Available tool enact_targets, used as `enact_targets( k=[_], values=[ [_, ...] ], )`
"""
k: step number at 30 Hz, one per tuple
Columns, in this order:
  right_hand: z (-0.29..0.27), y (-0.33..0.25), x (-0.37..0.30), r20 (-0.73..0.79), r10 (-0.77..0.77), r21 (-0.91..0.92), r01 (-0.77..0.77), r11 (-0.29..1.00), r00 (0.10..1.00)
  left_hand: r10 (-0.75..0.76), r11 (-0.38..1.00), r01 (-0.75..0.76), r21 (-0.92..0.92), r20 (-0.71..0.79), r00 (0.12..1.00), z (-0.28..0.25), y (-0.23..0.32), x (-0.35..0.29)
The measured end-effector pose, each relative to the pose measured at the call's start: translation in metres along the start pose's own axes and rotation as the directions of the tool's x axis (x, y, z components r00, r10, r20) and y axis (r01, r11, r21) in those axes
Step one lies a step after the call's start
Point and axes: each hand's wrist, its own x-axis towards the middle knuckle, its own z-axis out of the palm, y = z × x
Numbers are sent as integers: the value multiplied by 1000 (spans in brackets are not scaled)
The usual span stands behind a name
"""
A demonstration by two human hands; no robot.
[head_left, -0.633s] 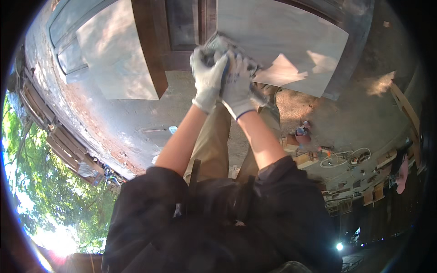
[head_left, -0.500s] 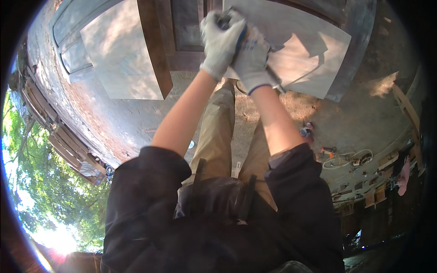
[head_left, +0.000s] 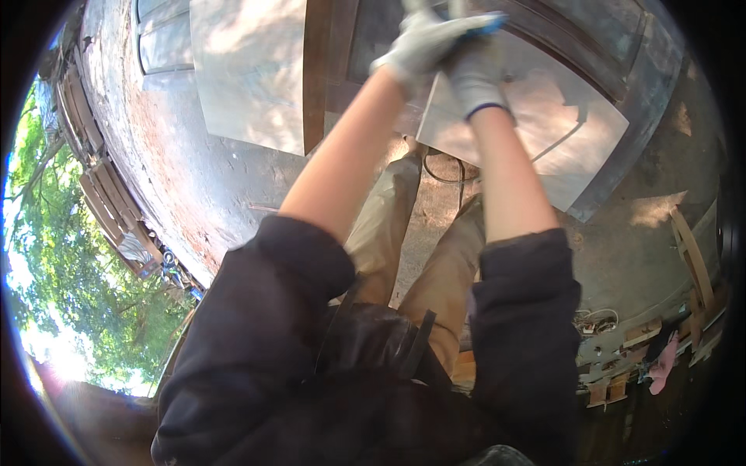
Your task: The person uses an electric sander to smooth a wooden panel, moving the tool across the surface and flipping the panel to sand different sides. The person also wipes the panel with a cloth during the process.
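Note:
My left hand (head_left: 423, 45), in a white knit glove with blue on the palm side, is at the top edge, over a dark panelled wooden door. It overlaps my right hand (head_left: 475, 78), in a matching glove with a dark blue cuff. The left fingers are smeared by motion and partly cut off by the frame. My right hand looks closed around something hidden beneath the left one. Both hands are over a pale flat board (head_left: 536, 116) that lies on the door, with sun patches and a shadow across it.
Another pale board (head_left: 249, 78) with a brown edge (head_left: 313, 78) lies to the left. A black cable (head_left: 460, 177) loops on the ground by my feet. Wood scraps (head_left: 641, 334), a pink cloth (head_left: 664, 365) and a leaning plank (head_left: 691, 252) are at the right.
Both hands have moved up and to the right, toward the frame's top edge. The view has shifted. The metal rod-like piece beside my right wrist no longer shows.

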Motion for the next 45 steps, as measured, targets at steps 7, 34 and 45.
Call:
enact_targets(
  k=[7,34,45],
  values=[
    [5,7,-18,-59,-117,-99,111,989,991,17,1000,-16,9,-26,1000,-5,-33,-5],
    [-38,178,-19,-415,216,86,-198,976,884,216,944,-255,210,194,957,175,-38,19],
    [-19,39,-8,39,-80,88,76,993,996,-341,933,333,138,38,939,74,7,-8]
  ],
)
